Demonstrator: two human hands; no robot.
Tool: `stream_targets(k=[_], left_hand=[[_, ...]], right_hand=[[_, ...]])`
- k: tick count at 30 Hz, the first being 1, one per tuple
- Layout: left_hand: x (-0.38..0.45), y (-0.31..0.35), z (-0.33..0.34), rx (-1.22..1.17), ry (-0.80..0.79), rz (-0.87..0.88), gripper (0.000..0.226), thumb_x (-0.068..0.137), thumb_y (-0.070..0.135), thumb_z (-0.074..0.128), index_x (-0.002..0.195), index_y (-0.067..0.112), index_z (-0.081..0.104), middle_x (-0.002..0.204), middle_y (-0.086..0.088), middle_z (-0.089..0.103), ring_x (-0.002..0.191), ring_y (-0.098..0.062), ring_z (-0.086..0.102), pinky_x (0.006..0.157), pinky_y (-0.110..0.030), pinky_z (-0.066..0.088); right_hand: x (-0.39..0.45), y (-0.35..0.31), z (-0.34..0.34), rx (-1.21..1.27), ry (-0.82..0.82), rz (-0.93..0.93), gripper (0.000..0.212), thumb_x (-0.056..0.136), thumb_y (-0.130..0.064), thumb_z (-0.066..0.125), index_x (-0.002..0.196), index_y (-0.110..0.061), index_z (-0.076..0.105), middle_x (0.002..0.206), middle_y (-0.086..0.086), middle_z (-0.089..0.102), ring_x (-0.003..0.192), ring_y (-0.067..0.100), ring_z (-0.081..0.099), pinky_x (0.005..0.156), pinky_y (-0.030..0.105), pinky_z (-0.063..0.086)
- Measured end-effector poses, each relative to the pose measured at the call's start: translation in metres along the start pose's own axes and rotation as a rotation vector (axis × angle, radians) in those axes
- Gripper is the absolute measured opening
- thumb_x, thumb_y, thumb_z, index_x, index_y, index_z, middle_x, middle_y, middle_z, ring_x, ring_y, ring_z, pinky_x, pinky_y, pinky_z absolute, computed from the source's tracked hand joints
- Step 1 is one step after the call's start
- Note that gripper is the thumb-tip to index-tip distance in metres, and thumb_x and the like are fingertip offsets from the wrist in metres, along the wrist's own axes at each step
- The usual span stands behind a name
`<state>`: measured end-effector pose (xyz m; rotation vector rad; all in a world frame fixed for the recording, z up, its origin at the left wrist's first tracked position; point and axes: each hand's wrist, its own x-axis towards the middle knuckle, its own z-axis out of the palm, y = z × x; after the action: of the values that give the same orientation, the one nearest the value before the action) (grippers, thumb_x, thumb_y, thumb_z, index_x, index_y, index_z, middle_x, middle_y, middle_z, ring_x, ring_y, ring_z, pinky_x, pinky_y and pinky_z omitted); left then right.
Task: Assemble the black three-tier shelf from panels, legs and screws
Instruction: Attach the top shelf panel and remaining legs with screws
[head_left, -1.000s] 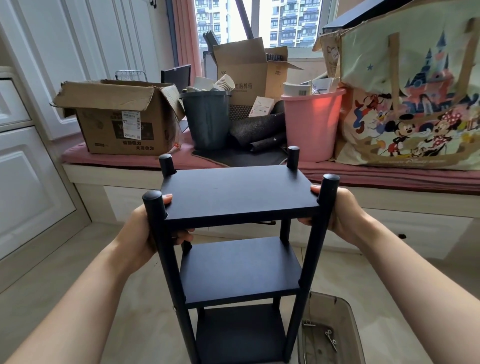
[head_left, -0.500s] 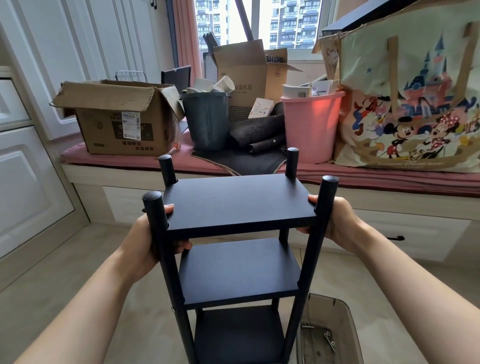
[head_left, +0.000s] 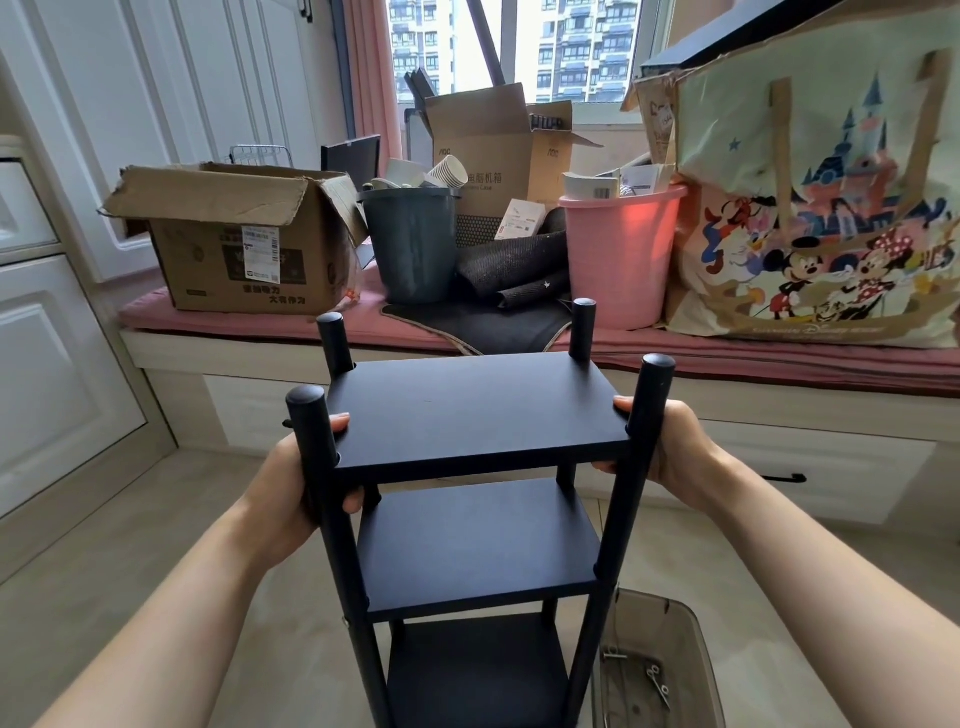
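Observation:
The black three-tier shelf (head_left: 475, 410) stands upright in front of me, all three panels fixed between its round black legs. My left hand (head_left: 280, 493) grips the left edge of the top panel, thumb on top and fingers curled underneath. My right hand (head_left: 670, 452) grips the right edge of the same panel behind the near right leg (head_left: 631, 493). The lowest panel (head_left: 475, 670) runs out of the bottom of the view.
A clear plastic bin (head_left: 675, 670) with small metal hardware sits on the floor at the shelf's lower right. Behind runs a window bench with a cardboard box (head_left: 234, 244), a grey bucket (head_left: 413, 244), a pink bucket (head_left: 621, 254) and a cartoon tote bag (head_left: 826, 208). White cabinets stand left.
The shelf's top has sunk slightly in the view and come a little nearer to me. Both hands keep the same grip on the top panel.

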<state>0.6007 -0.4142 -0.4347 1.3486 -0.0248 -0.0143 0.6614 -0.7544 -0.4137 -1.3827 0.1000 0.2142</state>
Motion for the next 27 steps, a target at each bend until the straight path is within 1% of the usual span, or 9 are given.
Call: stream_targets(k=[3,6,8,9,11,16,19,22,27], left_hand=[[0.001,0.0,-0.001,-0.011,0.012,0.007,0.034,0.092,0.032,0.055,0.062,0.019,0.066,0.061,-0.007,0.047,0.046,-0.022,0.047,0.043,-0.03,0.043],[0.002,-0.001,-0.001,-0.023,0.027,0.008,0.035,0.093,0.03,0.054,0.064,0.019,0.07,0.062,-0.006,0.05,0.047,-0.02,0.05,0.043,-0.03,0.045],[0.004,0.0,-0.001,-0.035,0.033,0.005,0.026,0.09,0.031,0.057,0.077,0.012,0.067,0.066,-0.009,0.052,0.048,-0.022,0.052,0.043,-0.03,0.047],[0.004,0.001,-0.002,-0.048,0.036,0.002,0.025,0.088,0.032,0.06,0.085,0.008,0.061,0.068,-0.01,0.051,0.049,-0.023,0.053,0.044,-0.031,0.047],[0.006,0.001,-0.004,-0.067,0.044,-0.006,0.026,0.084,0.033,0.063,0.092,0.01,0.053,0.07,-0.01,0.049,0.051,-0.023,0.053,0.045,-0.032,0.048],[0.009,-0.001,-0.004,-0.068,0.05,0.002,0.025,0.088,0.03,0.06,0.094,0.006,0.059,0.068,-0.007,0.054,0.051,-0.021,0.055,0.044,-0.031,0.049],[0.01,0.0,0.0,-0.087,0.085,0.0,0.021,0.092,0.027,0.057,0.093,0.006,0.059,0.065,-0.006,0.055,0.049,-0.02,0.055,0.041,-0.03,0.047],[0.013,0.004,0.003,-0.097,0.162,-0.013,0.02,0.095,0.025,0.054,0.084,0.008,0.054,0.061,-0.005,0.05,0.045,-0.02,0.053,0.038,-0.029,0.045],[0.019,0.012,0.005,-0.118,0.287,0.029,0.032,0.1,0.022,0.045,0.07,0.016,0.05,0.055,0.0,0.043,0.039,-0.017,0.046,0.036,-0.027,0.04]], right_hand=[[0.004,0.002,-0.002,0.031,-0.01,-0.006,0.016,0.097,-0.018,0.049,0.101,-0.003,0.053,0.076,0.01,0.053,0.058,0.024,0.064,0.053,0.035,0.057],[0.006,0.003,-0.004,0.024,-0.036,-0.021,0.015,0.096,-0.02,0.049,0.098,-0.005,0.053,0.074,0.009,0.055,0.059,0.023,0.064,0.055,0.035,0.057],[0.008,0.003,-0.005,0.029,-0.046,-0.03,0.016,0.095,-0.022,0.05,0.094,-0.006,0.054,0.072,0.008,0.057,0.058,0.022,0.064,0.054,0.034,0.056],[0.009,0.004,-0.006,0.036,-0.046,-0.032,0.016,0.094,-0.023,0.051,0.092,-0.007,0.055,0.071,0.007,0.058,0.058,0.022,0.064,0.054,0.034,0.055],[0.011,0.004,-0.006,0.045,-0.039,-0.031,0.017,0.093,-0.023,0.052,0.091,-0.007,0.056,0.068,0.006,0.06,0.058,0.022,0.065,0.055,0.034,0.056],[0.013,0.004,-0.007,0.041,-0.027,-0.03,0.018,0.093,-0.025,0.054,0.094,-0.007,0.058,0.07,0.006,0.061,0.061,0.022,0.067,0.056,0.034,0.056],[0.013,0.004,-0.005,0.043,-0.028,-0.054,0.018,0.094,-0.024,0.051,0.092,-0.008,0.059,0.067,0.004,0.062,0.059,0.02,0.066,0.054,0.032,0.056],[0.011,0.004,0.001,0.092,-0.012,-0.076,0.018,0.096,-0.021,0.047,0.087,-0.009,0.057,0.061,0.003,0.059,0.052,0.019,0.064,0.05,0.029,0.054],[0.008,0.002,0.012,0.132,0.045,-0.082,0.022,0.096,-0.016,0.044,0.077,-0.009,0.053,0.058,0.005,0.054,0.045,0.021,0.059,0.045,0.03,0.052]])
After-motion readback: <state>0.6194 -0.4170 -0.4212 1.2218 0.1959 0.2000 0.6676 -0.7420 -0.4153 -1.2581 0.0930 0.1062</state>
